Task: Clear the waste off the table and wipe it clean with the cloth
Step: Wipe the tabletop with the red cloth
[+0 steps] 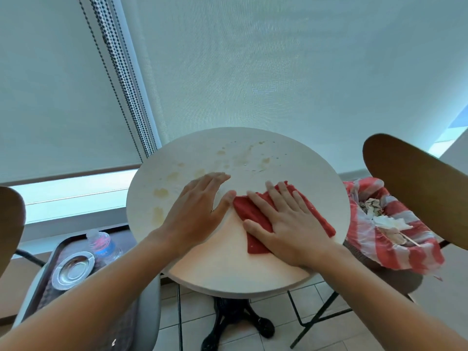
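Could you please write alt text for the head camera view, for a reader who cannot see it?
The right hand presses a red cloth flat on a round white table, the left hand resting flat beside it. Yellowish stains mark the far half.

Tray [54, 252] — water bottle [102, 245], foil dish [73, 269]

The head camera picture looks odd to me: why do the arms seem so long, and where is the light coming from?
Head view: a wide-angle lens stretches the forearms and bends the window blinds at the edges. Daylight filters through those blinds, so lighting is soft and bluish, with only faint shadows beneath the left hand and right hand. The table looks warmer at its near edge. No strong glare; the wooden chair backs look slightly soft.
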A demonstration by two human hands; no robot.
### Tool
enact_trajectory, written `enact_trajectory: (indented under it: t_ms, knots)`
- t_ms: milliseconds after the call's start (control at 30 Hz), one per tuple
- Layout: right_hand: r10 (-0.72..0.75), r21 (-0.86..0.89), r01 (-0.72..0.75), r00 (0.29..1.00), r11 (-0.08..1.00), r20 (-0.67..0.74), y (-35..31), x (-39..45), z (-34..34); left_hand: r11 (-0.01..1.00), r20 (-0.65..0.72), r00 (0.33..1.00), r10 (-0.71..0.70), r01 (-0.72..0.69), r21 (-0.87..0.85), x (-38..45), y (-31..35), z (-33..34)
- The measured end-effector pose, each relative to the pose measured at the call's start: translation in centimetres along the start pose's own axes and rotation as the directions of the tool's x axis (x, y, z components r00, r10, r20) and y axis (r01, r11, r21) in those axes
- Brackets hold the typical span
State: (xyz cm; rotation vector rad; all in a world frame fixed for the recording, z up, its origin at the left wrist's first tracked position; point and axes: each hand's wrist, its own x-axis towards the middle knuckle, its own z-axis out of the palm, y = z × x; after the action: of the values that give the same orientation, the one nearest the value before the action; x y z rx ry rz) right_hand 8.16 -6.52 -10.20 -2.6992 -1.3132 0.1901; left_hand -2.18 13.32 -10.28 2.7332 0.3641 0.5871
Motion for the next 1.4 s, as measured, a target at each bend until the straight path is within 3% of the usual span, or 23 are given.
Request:
enact_trajectory:
  t_ms: [233, 400, 567, 767, 833, 933, 967, 1033, 1133, 1400]
  knots:
    - [0.178, -0.018, -0.178, 0.984, 0.984, -0.004, 1.8, 7.3, -0.4, 1.0, 0.066, 0.998, -0.022, 0.021, 0.014, 0.1, -0.3, 0.5]
    - [0.031, -0.028, -0.03, 0.999, 0.999, 0.01, -0.6, 10.8, -0.3, 0.997, 0.025, 0.998, -0.053, 0.054, -0.052, 0.0, -0.3, 0.3]
    - [-0.162, -0.02, 0.162, 0.987, 0.987, -0.005, -2.9, 7.9, 0.5, 0.984, -0.026, 0.997, -0.069, 0.064, -0.167, -0.1, -0.4, 0.0]
    - [-0.235, -0.004, 0.235, 0.972, 0.972, -0.011, -3.1, 1.2, 0.6, 0.978, -0.038, 0.997, -0.061, 0.053, -0.2, -0.3, -0.3, -0.1]
    - [-0.237, 0.092, 0.236, 0.971, 0.967, 0.004, -2.5, -0.1, -0.2, 0.98, -0.047, 0.998, -0.035, 0.025, -0.196, -0.4, 0.1, -0.3]
    - [-0.13, 0.422, 0.154, 0.988, 0.893, -0.087, -0.7, -0.7, -1.7, 0.983, -0.031, 0.997, 0.074, -0.078, -0.168, -0.5, 2.0, -0.4]
    - [-0.062, 0.447, 0.124, 0.987, 0.886, -0.151, 0.3, -0.6, -2.0, 0.982, -0.003, 0.993, 0.121, -0.12, -0.145, -0.5, 2.9, -0.3]
    - [0.059, 0.395, 0.037, 0.971, 0.918, -0.23, 2.5, -0.1, -2.3, 0.976, 0.073, 0.975, 0.211, -0.207, -0.067, -0.5, 5.0, 0.3]
    - [0.181, 0.366, -0.097, 0.963, 0.926, -0.202, 5.2, 0.7, -2.5, 0.971, 0.214, 0.95, 0.228, -0.238, 0.019, -0.4, 7.6, 2.1]
    - [0.152, 0.169, -0.127, 0.977, 0.977, -0.147, 8.7, 4.6, -2.7, 0.965, 0.383, 0.914, 0.136, -0.211, 0.159, 2.3, 8.3, 4.8]
